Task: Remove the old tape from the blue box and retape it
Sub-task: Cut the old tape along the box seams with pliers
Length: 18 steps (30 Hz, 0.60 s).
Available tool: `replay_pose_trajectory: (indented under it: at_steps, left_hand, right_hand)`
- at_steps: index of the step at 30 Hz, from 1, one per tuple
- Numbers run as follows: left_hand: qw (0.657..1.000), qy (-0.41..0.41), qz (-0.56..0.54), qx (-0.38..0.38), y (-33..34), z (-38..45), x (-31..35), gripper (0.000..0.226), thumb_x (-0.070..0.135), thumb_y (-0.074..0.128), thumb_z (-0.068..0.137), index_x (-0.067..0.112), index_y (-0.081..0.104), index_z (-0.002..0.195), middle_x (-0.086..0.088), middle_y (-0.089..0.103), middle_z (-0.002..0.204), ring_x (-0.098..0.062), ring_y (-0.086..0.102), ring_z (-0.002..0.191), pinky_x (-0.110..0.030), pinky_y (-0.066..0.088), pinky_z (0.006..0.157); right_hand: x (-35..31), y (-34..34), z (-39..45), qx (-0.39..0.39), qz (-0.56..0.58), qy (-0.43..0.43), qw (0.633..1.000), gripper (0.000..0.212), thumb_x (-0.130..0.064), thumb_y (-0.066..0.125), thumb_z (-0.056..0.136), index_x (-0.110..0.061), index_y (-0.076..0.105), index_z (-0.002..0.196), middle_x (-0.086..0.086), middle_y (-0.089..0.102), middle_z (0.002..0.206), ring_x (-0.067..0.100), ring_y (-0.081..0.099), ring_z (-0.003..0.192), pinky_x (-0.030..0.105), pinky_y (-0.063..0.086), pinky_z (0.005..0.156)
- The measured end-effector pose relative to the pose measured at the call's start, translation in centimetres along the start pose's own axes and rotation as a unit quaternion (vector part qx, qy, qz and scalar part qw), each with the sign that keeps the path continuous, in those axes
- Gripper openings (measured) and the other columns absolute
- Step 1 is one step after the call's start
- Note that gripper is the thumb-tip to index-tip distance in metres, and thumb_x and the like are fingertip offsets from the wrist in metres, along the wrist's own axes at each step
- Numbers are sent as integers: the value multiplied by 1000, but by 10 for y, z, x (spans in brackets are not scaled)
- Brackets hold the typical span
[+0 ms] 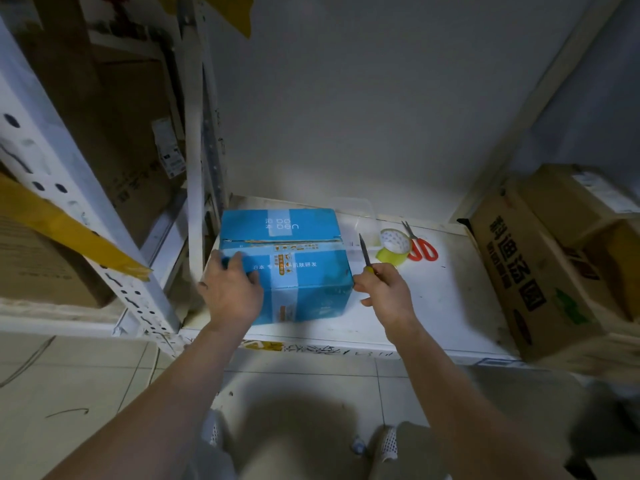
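— Where's the blue box (287, 268) sitting?

— On the white shelf (433, 306), square in front of you, toward its left end. Your left hand (231, 292) presses on the near-left corner of the top, fingers loosely spread over the edge, bracing it.

— And my right?

— Your right hand (386, 292) is curled around the yellow handle of a knife (365, 254), blade pointing up and away from you. It hovers just off the box's right side, apart from the cardboard as far as I can tell.

— Which way do I cut?

— The seam runs left to right across the top, and a pale band of old tape (285, 271) crosses it from front to back. Your knife hand is nearer the seam's right end, so I'd enter there and draw leftward — toward your bracing hand, so mind those fingers.

— New tape?

— The tape roll (394, 249) lies beyond your right hand, touching the red scissors (424, 249).
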<state>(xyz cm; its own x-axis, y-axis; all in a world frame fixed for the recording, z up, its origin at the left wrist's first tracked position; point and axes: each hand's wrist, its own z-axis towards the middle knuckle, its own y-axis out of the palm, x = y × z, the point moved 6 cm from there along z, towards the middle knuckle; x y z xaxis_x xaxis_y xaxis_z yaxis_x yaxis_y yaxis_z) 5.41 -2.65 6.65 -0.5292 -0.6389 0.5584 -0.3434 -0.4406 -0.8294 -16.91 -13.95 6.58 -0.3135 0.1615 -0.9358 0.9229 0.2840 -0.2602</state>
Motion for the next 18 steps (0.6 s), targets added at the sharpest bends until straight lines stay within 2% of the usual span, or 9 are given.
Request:
replay_pose_trajectory:
  at_steps: [3, 4, 5, 8, 11, 15, 18]
  left_hand:
    - [997, 25, 79, -3, 7, -11, 12, 48, 23, 51, 91, 17, 42, 138, -14, 17, 153, -32, 9, 143, -60, 7, 111]
    - [994, 45, 95, -2, 8, -16, 19, 48, 21, 52, 91, 19, 42, 138, -13, 14, 155, -32, 3, 145, -61, 4, 111]
    - [992, 71, 107, -1, 11, -22, 27, 50, 20, 53, 90, 20, 41, 138, -12, 12, 156, -32, 0, 145, -61, 1, 112]
    - [978, 171, 123, -18, 24, -43, 55, 58, 16, 53, 89, 25, 34, 143, -4, 11, 158, -28, -2, 146, -55, -3, 114]
    - [954, 260, 135, -67, 46, -63, 76, 61, 8, 47, 91, 25, 28, 146, 2, 12, 158, -25, 0, 146, -51, -1, 117]
    - [946, 266, 149, -112, 60, -72, 80, 63, 8, 45, 91, 25, 23, 148, 7, 15, 158, -24, 4, 146, -48, 4, 118]
    - [943, 268, 159, -119, 62, -73, 80, 64, 9, 47, 91, 27, 23, 148, 9, 16, 157, -23, 3, 146, -50, 4, 118]
  right_hand:
    - [-3, -11, -8, -6, -72, -24, 997, 4, -14, 60, 83, -16, 61, 80, 2, 59, 75, 26, 57, 79, 38, 50, 74]
    - [-2, -16, -11, 2, -109, -32, 994, 2, -17, 61, 83, -17, 62, 84, -2, 57, 73, 23, 53, 76, 33, 47, 71]
    - [0, -22, -13, 14, -155, -37, 987, 8, -21, 62, 83, -19, 63, 91, -4, 57, 76, 20, 53, 78, 30, 45, 72]
    - [3, -38, -22, 41, -276, -48, 959, 30, -33, 62, 85, -26, 59, 113, -9, 57, 98, 15, 54, 90, 28, 44, 84]
    - [5, -42, -29, 20, -369, -81, 926, 38, -36, 64, 83, -30, 55, 120, -14, 53, 99, 10, 55, 88, 22, 43, 79]
    - [7, -38, -35, -5, -430, -117, 895, 40, -35, 65, 80, -31, 57, 119, -14, 54, 96, 7, 50, 81, 19, 40, 71]
    - [6, -33, -35, 1, -447, -133, 884, 42, -36, 63, 80, -32, 56, 121, -13, 58, 101, 8, 51, 85, 20, 41, 71]
